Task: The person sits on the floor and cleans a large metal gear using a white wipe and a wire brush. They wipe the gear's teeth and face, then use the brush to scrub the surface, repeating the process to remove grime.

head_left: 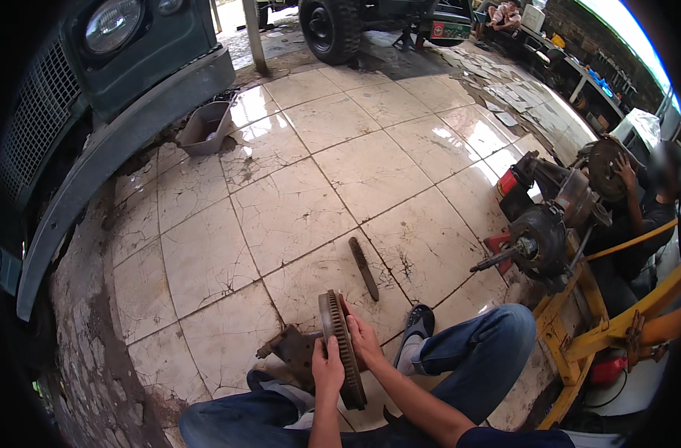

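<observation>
A toothed flywheel stands on edge between my bent legs, its ring of gear teeth turned up toward me. My left hand presses against its left side, the thumb lying near the teeth. On the opposite face my right hand grips it, with part of a reddish-brown surface showing beneath the fingers. Just left of the flywheel is a dark, greasy metal casting, partly hidden by my left hand and the wheel. A narrow brush with dark bristles lies on the tiles ahead.
A vehicle's bumper curves along the left, near a grey plastic tub. At right, an axle assembly rests by a yellow metal frame; a co-worker's hand touches its drum. Another vehicle's wheel stands at the back.
</observation>
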A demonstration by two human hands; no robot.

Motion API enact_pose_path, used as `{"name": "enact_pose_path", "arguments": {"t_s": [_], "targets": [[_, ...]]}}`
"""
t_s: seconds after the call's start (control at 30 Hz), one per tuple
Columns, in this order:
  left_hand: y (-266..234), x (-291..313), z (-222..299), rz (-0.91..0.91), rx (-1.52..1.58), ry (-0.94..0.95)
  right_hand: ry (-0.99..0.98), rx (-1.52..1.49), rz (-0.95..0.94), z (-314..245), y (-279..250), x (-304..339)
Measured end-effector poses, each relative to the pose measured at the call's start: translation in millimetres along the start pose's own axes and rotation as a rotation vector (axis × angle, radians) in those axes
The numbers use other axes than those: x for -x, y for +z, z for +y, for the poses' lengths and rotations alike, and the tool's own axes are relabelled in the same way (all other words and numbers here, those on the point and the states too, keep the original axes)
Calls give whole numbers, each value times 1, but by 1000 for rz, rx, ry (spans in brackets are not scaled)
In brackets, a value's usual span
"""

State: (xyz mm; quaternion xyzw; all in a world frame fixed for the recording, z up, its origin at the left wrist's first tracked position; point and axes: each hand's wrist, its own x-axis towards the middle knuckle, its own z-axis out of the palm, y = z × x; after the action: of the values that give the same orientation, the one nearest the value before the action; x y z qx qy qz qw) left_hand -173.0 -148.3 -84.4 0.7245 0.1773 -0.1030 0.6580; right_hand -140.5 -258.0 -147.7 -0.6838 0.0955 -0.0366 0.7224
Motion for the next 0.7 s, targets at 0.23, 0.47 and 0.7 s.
{"name": "enact_pose_path", "arguments": {"t_s": [0.23, 0.47, 0.7], "targets": [[9, 5, 12, 49, 15, -43, 67, 5, -13, 22, -6, -15], [3, 0, 8, -12, 27, -16, 135, 95, -31, 29, -7, -30], [7, -3, 3, -11, 7, -18, 33, 169, -126, 66, -24, -49]]}}
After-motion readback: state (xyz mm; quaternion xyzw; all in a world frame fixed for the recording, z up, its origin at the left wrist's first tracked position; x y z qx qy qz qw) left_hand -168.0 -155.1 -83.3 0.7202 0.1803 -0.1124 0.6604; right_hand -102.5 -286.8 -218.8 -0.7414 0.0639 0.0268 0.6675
